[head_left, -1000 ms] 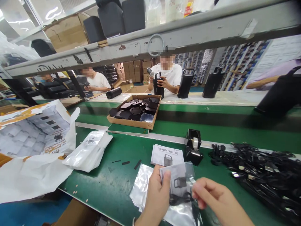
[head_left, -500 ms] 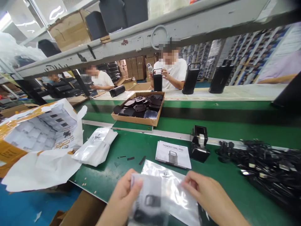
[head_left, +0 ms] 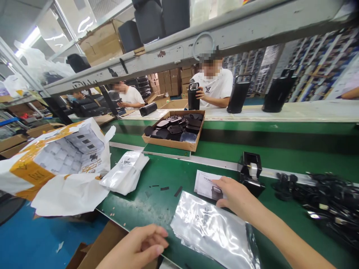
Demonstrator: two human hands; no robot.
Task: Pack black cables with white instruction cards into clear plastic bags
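Note:
My left hand (head_left: 141, 244) hovers over the near table edge, its fingers loosely curled and apart, nothing in it. My right hand (head_left: 234, 192) reaches over a stack of printed booklets (head_left: 203, 186), with fingertips on or just above the top one and the thumb apart. The hand hides part of the booklets. In front of me, between the hands, lies a pile of clear plastic bags (head_left: 210, 228). Another stack of white plastic bags (head_left: 125, 173) is farther left. Just beyond my right hand stands a black tape dispenser (head_left: 249, 170).
Black cables (head_left: 328, 209) are heaped at right. A cardboard tray (head_left: 171, 144) of black parts stands toward the back, near black speakers (head_left: 238, 93). An open bag-lined box (head_left: 28, 170) sits left. A co-worker (head_left: 215, 84) handles a speaker across the bench, below a shelf beam (head_left: 174, 52).
The bagged booklet has left my left hand and is out of sight. That hand has moved left and opened. My right hand has moved from the plastic bags up to the booklets.

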